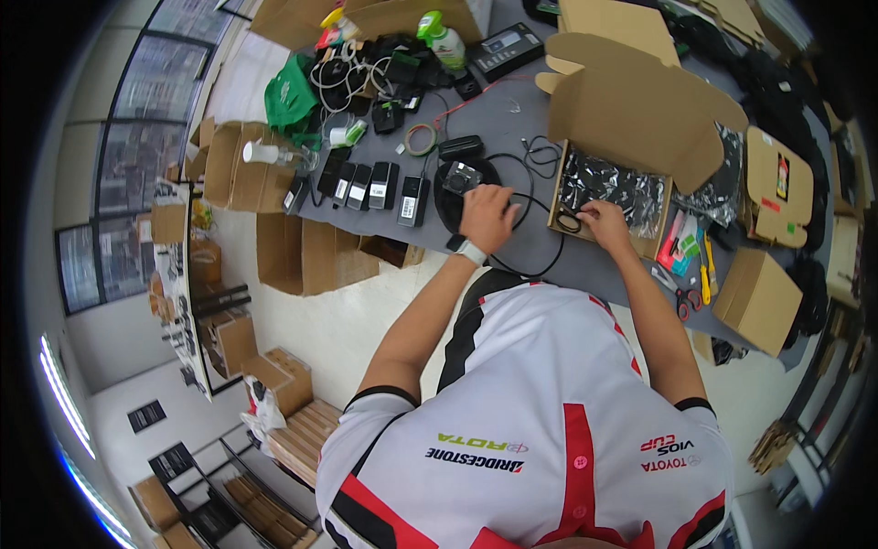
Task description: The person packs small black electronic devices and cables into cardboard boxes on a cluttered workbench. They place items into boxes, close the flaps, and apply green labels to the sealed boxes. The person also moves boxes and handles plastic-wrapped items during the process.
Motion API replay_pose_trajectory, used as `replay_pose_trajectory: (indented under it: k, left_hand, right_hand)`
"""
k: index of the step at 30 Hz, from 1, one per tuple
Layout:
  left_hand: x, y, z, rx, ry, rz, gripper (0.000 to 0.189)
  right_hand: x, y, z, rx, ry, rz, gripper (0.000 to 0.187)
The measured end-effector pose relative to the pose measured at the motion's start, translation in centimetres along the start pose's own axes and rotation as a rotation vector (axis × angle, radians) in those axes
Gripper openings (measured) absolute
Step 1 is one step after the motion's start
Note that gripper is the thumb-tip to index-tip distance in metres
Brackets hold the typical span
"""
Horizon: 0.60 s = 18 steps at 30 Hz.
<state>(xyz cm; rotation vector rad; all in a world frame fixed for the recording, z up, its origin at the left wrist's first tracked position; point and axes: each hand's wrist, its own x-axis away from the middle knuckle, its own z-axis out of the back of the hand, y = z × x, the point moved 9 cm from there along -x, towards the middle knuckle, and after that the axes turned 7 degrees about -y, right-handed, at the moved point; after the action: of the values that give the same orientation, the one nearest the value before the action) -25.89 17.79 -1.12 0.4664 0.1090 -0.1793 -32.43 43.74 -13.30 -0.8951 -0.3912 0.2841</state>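
Note:
My left hand point(488, 218) is over a round black pad point(449, 209), fingers apart and fingertips near a small dark device point(462, 178) lying on it. I cannot tell whether they touch the device. My right hand point(606, 224) pinches the edge of a small black loop point(568, 221) at the near left corner of an open cardboard box point(667, 213). Inside that box lie black items in shiny clear plastic point(610, 182). A black cable point(559, 250) curves across the table between my hands.
Several black handheld units point(411, 200) stand left of the pad. Red-handled scissors point(686, 302), a yellow-handled tool point(705, 285) and a small carton point(758, 298) lie at right. Spray bottle point(442, 41), green bag point(291, 96) and tangled cables point(350, 75) fill the far left of the grey table point(507, 117).

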Motion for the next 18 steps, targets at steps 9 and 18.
replay_pose_trajectory:
  k: [9,18]
  left_hand:
    - [12.5,-14.3,7.0,0.064,0.098,0.449,0.021]
    - [16.3,-30.2,8.5,0.069,0.203,0.555,0.014]
  right_hand:
    - [-2.8,-14.8,1.6,-0.026,0.093,0.329,0.024]
    - [-17.1,-20.5,-7.5,0.078,0.049,0.196,0.066]
